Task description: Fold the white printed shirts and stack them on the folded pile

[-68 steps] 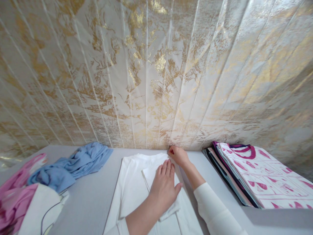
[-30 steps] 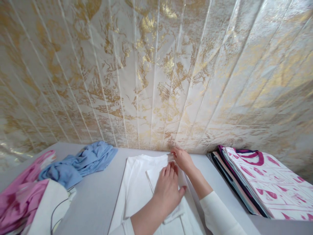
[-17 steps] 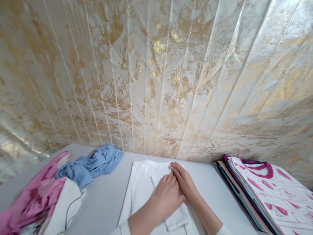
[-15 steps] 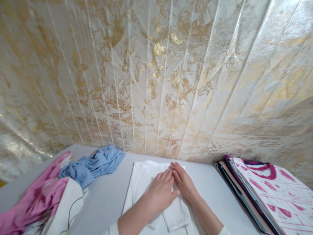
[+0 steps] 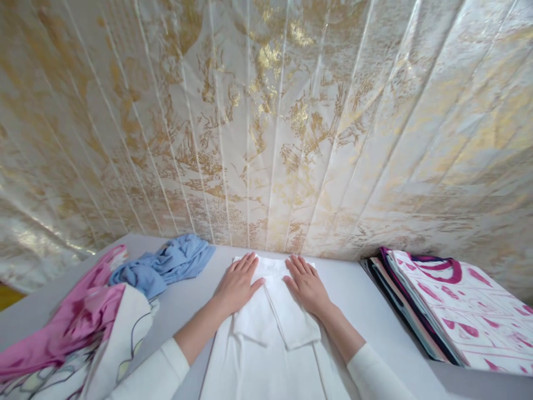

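Note:
A white garment, probably a shirt, lies folded lengthwise on the table before me, with its two sleeves turned inward so their ends lie side by side. My left hand rests flat on its far left corner, fingers stretched out and thumb pointing inward. On the far right corner lies my right hand, also flat with the fingers spread. Neither hand grasps the cloth. Bare cloth shows between the two hands.
On the left are a crumpled blue garment and a loose heap of pink cloth with white printed fabric. A stack of folded shirts stands at the right. Behind the table hangs a shiny gold-patterned curtain.
My hands, close together over the garment's middle before, have moved apart to its two far corners. The sleeve ends are now uncovered. The view has tilted slightly.

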### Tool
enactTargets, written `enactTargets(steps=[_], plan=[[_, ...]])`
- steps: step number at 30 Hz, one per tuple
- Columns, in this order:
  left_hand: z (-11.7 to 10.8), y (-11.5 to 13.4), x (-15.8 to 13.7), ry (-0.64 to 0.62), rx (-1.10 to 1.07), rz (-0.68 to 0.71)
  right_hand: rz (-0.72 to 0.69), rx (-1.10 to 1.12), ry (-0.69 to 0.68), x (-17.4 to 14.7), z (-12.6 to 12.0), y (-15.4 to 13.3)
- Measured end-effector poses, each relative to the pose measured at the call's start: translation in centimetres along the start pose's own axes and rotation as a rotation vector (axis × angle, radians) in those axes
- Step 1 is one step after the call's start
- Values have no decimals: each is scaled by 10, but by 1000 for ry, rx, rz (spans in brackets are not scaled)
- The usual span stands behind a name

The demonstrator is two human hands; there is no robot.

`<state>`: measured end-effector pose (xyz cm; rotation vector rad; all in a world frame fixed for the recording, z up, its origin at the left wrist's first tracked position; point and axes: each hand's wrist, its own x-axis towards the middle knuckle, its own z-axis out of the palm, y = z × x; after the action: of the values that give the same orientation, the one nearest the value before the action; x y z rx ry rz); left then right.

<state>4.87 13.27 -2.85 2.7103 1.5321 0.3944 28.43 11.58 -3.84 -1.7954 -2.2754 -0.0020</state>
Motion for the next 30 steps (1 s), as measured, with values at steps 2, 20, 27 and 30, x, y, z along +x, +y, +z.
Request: enactTargets(steps=[2, 20, 27, 30], plan=[[-4, 2, 2, 1, -1, 8, 9, 14, 2, 2, -4, 3], [-9, 31, -73, -38, 3, 196, -153, -5, -12, -67, -13, -40], [-10, 24, -61, -84, -15, 229, -113, 176, -6, -59, -6, -34], [-13, 32, -62, -102, -20, 231, -95, 279, 8, -54, -9, -18]])
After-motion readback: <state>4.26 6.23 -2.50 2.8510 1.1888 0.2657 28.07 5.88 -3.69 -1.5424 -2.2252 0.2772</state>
